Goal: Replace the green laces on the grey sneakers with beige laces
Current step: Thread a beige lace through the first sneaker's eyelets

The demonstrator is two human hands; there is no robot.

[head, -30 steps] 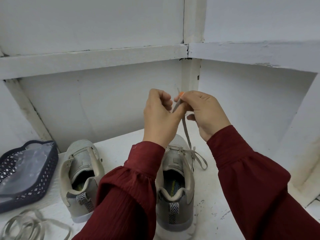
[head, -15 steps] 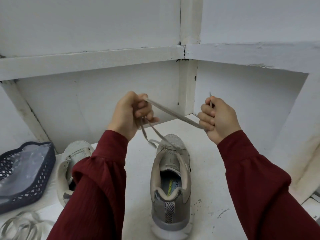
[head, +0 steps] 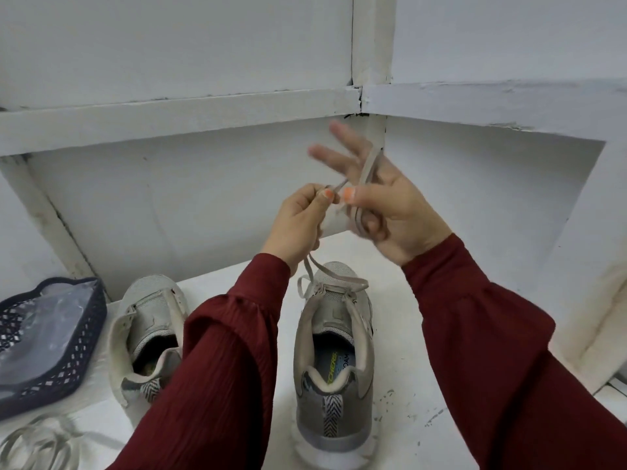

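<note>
head view: both hands raised over the white shelf surface [head: 424, 385], dark red sleeves to the wrists.

left hand [head: 298, 222]: fingers curled in, thumb and forefinger pinching the beige lace [head: 368, 167] at a thin end section. orange nail visible.

right hand [head: 390, 212]: two upper fingers stretched out and spread, motion-blurred. lace runs down along the palm side and loops round the lower fingers, which are curled over it. thumb tip sits close to the left hand's pinch; whether it presses the lace, cannot tell.

lace path: from below the left hand two strands drop to the front eyelets of the grey sneaker [head: 334, 351], which stands upright between the forearms, heel toward the camera. only the lowest eyelets look threaded.

second sneaker [head: 149, 330]: just left of the left sleeve, heel toward the camera, partly hidden by it; no lace seen on it.

dark mesh basket [head: 84, 351] at far left holds a clear plastic bag. loose laces [head: 37, 446], pale grey-green, lie piled at the lower left edge.
</note>
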